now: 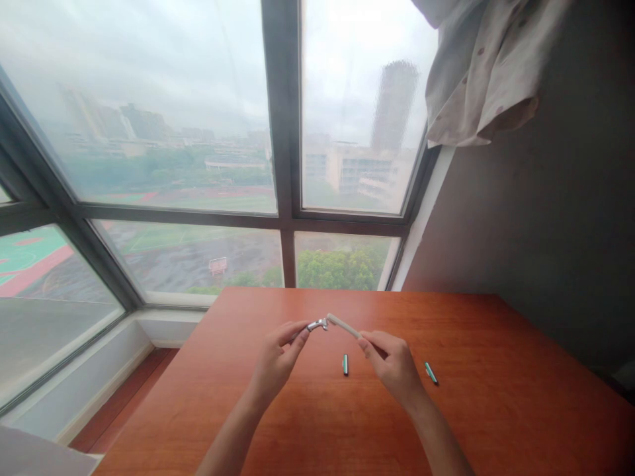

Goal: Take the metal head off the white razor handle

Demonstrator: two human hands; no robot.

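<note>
My left hand (280,354) pinches a silver razor handle (316,324), its bare head end pointing right with no blade cartridge on it. In my right hand (393,362) is a pale, slim toothbrush (346,326), held with its head end towards the left. The two tips meet or nearly meet above the table; I cannot tell whether they touch. Below them, between my hands, lies a green and black razor cartridge (346,365). Another razor cartridge (431,373) rests to the right of my right hand.
The reddish-brown wooden table (198,410) stretches under both hands, its far edge near the window frame (285,221). A light shirt (483,79) hangs at the upper right, before a grey wall (520,218). A white ledge (94,377) runs along the left.
</note>
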